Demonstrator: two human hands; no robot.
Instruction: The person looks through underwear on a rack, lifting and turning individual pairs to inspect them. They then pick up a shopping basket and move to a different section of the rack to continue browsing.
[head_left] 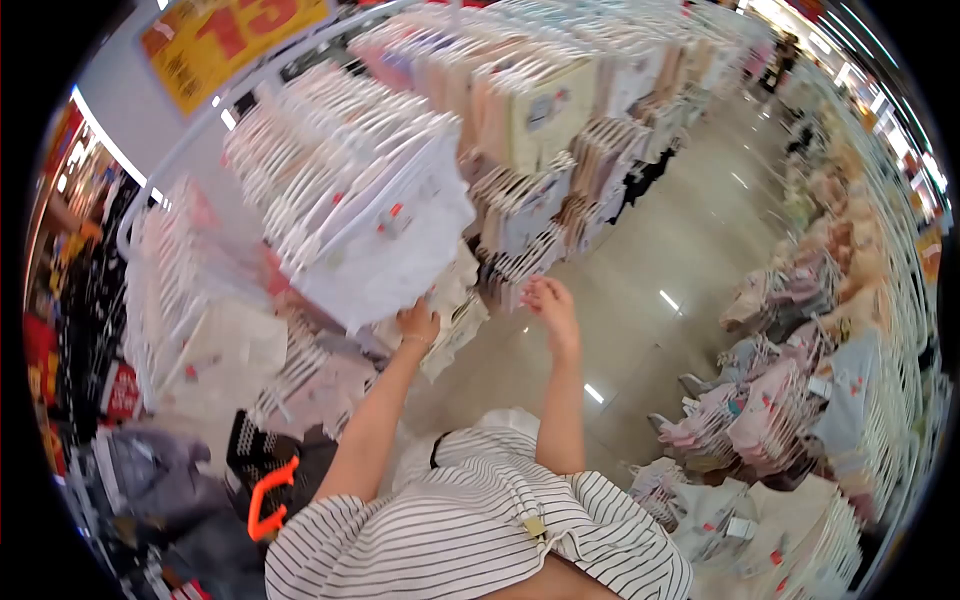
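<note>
My left hand is at the lower edge of a white pair of underpants with a small red tag, the front one of a dense row on white hangers. Its fingertips go in among the cloth, partly hidden, so their grip does not show. Just beside and below hang cream garments. My right hand is raised over the aisle, fingers loosely bent and apart, with nothing visible in it. Nearest to it is a lower row of hanging underwear.
More hanging underwear lines the rack towards the back. Another full rack runs along the right of the shiny floor. A black basket with an orange handle is at lower left. A yellow price sign hangs above.
</note>
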